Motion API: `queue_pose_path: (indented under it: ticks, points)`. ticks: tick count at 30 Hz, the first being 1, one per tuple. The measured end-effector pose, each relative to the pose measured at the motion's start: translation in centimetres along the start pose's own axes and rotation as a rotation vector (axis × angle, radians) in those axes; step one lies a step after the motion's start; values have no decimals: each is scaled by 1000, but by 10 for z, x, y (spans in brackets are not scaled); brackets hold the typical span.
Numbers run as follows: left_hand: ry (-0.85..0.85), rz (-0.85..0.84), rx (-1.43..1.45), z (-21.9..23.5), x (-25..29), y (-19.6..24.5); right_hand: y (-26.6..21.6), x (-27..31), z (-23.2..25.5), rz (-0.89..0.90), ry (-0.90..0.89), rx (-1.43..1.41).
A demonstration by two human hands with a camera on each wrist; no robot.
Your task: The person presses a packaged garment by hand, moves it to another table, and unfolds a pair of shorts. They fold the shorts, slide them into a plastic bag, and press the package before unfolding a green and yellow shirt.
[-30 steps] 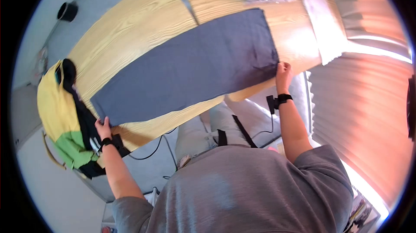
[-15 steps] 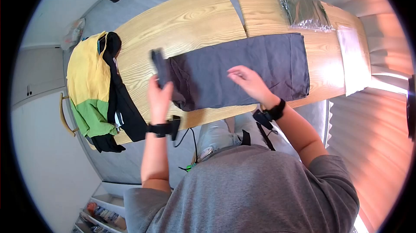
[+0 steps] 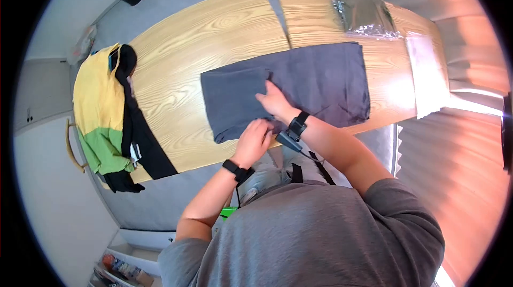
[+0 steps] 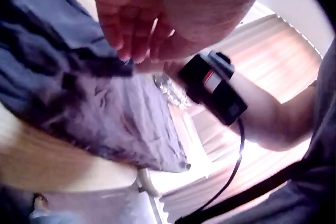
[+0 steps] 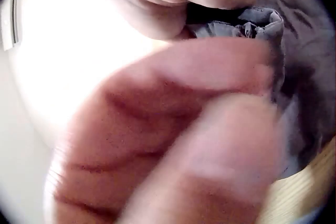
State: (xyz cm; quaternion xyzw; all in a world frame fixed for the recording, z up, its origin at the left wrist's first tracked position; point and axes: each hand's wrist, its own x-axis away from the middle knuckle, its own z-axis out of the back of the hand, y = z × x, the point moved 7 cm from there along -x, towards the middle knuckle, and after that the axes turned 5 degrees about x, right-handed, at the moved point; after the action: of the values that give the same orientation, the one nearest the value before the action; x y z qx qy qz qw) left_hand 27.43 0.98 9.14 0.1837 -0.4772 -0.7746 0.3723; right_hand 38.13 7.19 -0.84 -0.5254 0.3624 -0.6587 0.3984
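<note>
Dark blue-grey fabric garment (image 3: 320,81), doubled over at its left end, lies flat across the front of the pale wood-grain desk (image 3: 171,63). The right hand (image 3: 275,100) rests on the folded part, thumb apart from the forefinger. The left hand (image 3: 254,140) is bent at the garment's near edge, fingertips touching the cloth; whether they pinch it, I cannot tell. The two hands are close together. Well to the left, a yellow-and-green cloth garment (image 3: 96,89) lies beside a long black garment (image 3: 149,148). Toward the desk's far right sit a clear plastic bag with dark green contents (image 3: 366,14) and, nearer the curtain (image 3: 454,153), a flat white packet (image 3: 426,76).
</note>
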Motion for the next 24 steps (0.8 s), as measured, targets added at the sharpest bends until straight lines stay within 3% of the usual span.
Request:
queue_pose_path:
  ticks: [1,2,3,4,7,8,9,10,11,12,13,14,15,17,18,20,24]
  points:
    - [-11,-17,12,-9,4,-4,-37,15,6,-21,-21,94]
    - [-6,-141,-33,-19,7,-2,-74,29,10,43,-93,-63]
    - [4,-264,-77,-28,8,3,-82,33,16,82,-92,-37]
    - [-2,-281,-65,-34,7,6,-94,38,25,121,-94,-10]
    - [-105,-45,-343,-64,1,-16,-147,70,86,144,-162,5]
    - [-106,-55,-339,-70,-6,-9,-155,78,115,121,-140,81]
    - [-227,186,-327,-82,-10,-17,-149,81,143,133,-102,53]
    - [-348,427,-314,-92,-9,-27,-145,85,177,116,-5,207]
    - [-152,196,-399,-106,-8,-35,-135,84,208,112,-4,287]
    - [-157,190,-401,-111,-13,-29,-134,87,232,45,22,250]
    - [-260,263,-427,-119,-17,-24,-76,66,265,47,-13,170]
    - [-364,338,-453,-128,-18,-24,-33,55,299,42,120,271]
    - [-375,335,-458,-136,-17,-26,-12,51,316,-14,95,208]
    - [-155,170,-467,-142,-20,-20,33,41,334,-73,77,134]
    - [-165,166,-474,-147,-22,-22,68,34,343,-127,152,146]
    - [-257,271,-550,-155,-22,-32,91,35,349,-186,231,144]
    - [-333,422,-520,-151,-17,-40,95,38,345,-160,329,-105]
